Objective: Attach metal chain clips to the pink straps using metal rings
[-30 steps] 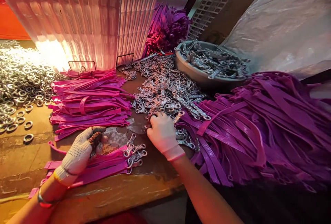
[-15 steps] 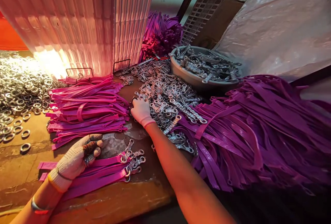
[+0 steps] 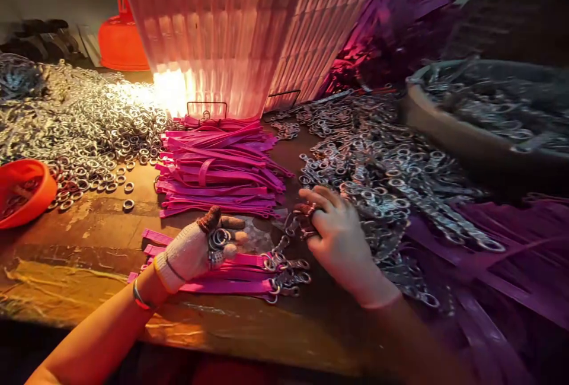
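My left hand (image 3: pixel 195 248), in a knitted glove with dark fingertips, is palm up with several metal rings (image 3: pixel 219 238) resting in it. Beneath it lie pink straps (image 3: pixel 240 285) with rings and silvery metal links (image 3: pixel 291 275) at their right ends. My right hand (image 3: pixel 340 236), in a pale glove, has its fingers bent around a small metal link (image 3: pixel 291 223) that hangs by the fingertips; its exact kind is blurred. Just right of that hand spreads a heap of similar metal links (image 3: pixel 377 177).
A bundle of pink straps (image 3: pixel 222 171) lies behind my hands. Loose metal rings (image 3: pixel 102 130) cover the left, beside an orange bowl (image 3: pixel 44 186). A ribbed translucent panel (image 3: pixel 213 35) stands behind. A tub (image 3: pixel 438 121) of metal pieces and purple straps (image 3: pixel 511 266) are at right.
My view has swung left. My right hand has drawn back from the metal heap toward my left hand, with a link in its fingers. My left palm has turned up, showing the rings.
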The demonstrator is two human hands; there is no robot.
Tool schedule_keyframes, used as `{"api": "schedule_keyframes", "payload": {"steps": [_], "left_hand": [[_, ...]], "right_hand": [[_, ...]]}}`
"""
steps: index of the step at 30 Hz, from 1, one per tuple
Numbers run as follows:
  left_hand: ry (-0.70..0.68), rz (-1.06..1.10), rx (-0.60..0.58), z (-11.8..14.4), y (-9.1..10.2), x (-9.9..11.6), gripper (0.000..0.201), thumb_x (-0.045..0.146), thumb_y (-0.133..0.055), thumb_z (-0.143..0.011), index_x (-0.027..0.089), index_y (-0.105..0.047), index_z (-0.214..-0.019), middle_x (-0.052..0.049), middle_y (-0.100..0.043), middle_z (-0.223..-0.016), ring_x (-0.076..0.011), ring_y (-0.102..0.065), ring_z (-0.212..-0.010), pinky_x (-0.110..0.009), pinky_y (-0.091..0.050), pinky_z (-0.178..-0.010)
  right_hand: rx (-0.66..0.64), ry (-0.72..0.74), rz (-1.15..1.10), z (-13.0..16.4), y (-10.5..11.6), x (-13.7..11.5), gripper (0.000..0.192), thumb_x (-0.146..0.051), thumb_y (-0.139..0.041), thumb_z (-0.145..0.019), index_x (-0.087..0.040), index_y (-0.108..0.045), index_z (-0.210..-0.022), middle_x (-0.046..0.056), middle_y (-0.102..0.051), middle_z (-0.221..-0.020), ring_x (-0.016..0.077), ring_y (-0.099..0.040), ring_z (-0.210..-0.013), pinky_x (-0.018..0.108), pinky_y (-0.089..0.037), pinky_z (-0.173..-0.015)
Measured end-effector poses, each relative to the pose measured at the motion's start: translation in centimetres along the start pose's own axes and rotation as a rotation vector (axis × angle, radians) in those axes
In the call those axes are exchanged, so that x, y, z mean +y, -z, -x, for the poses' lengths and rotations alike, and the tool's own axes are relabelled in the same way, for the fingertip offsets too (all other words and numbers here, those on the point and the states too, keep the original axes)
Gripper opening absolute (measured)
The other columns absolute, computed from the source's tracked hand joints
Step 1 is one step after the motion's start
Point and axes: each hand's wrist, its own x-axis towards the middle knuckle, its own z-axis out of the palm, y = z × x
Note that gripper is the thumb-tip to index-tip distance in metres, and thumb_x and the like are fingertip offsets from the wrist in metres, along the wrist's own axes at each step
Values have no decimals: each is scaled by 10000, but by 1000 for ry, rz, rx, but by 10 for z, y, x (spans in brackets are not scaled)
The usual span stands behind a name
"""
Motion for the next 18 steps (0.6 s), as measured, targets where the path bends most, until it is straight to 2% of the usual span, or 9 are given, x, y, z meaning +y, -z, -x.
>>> {"api": "schedule_keyframes", "payload": {"steps": [2, 4, 6, 8, 11, 13, 15, 18], "left_hand": [[62, 56, -103, 4, -2, -1, 589, 597, -516, -898, 94, -611, -1190, -150, -703, -978, -135, -650, -636, -191, -478, -492], [67, 71, -182, 4, -2, -5, 622, 606, -471, -917, 91, -600, -1242, -158, -704, -1006, -143, -646, -651, -206, -476, -508], [35, 74, -225, 2, -1, -10, 551, 537, -479, -940, 103, -611, -1251, -136, -709, -997, -144, -642, -674, -226, -497, -577], [-3, 65, -216, -2, 0, -16, 450, 451, -526, -938, 122, -638, -1223, -102, -713, -954, -140, -637, -693, -232, -504, -637], [-33, 15, -117, -6, -1, -23, 363, 396, -614, -890, 135, -682, -1134, -69, -710, -885, -130, -623, -688, -216, -478, -616], [-34, -10, -69, -6, -2, -26, 376, 416, -657, -854, 133, -692, -1099, -68, -712, -884, -132, -617, -682, -214, -456, -579], [-38, -8, -62, -5, -3, -26, 427, 469, -674, -828, 138, -690, -1098, -69, -711, -893, -140, -620, -687, -220, -453, -565], [-100, -31, -16, 0, -5, -22, 407, 472, -727, -772, 147, -687, -1013, -44, -688, -848, -121, -616, -679, -214, -478, -594]], "right_hand": [[46, 20, -247, 4, 1, -28, 509, -9, -462, -675, -198, -656, -1106, 92, -683, -1138, 257, -616, -1056, 416, -504, -919], [-4, 19, -426, 6, -2, -60, 556, -3, -442, -695, -216, -619, -1177, 65, -698, -1066, 219, -646, -962, 350, -533, -853], [-52, 3, -505, 5, -8, -87, 548, -3, -448, -707, -224, -608, -1183, 66, -693, -1077, 225, -637, -992, 359, -527, -876], [-89, -18, -510, 2, -16, -105, 537, -8, -464, -710, -216, -603, -1185, 85, -682, -1096, 242, -620, -1016, 388, -515, -899], [-147, -30, -461, -3, -25, -117, 482, -4, -483, -665, -186, -635, -1085, 110, -678, -1045, 262, -613, -986, 415, -507, -891], [-174, -53, -476, -5, -28, -119, 446, 3, -485, -629, -177, -648, -1003, 113, -682, -1004, 266, -615, -976, 421, -499, -896], [-201, -103, -578, -7, -28, -117, 474, 1, -481, -615, -184, -645, -1019, 103, -688, -1027, 259, -617, -1002, 419, -488, -927], [-219, -242, -884, -11, -27, -109, 456, -83, -527, -685, -211, -606, -1116, 62, -695, -1049, 222, -642, -975, 366, -522, -886]]}}
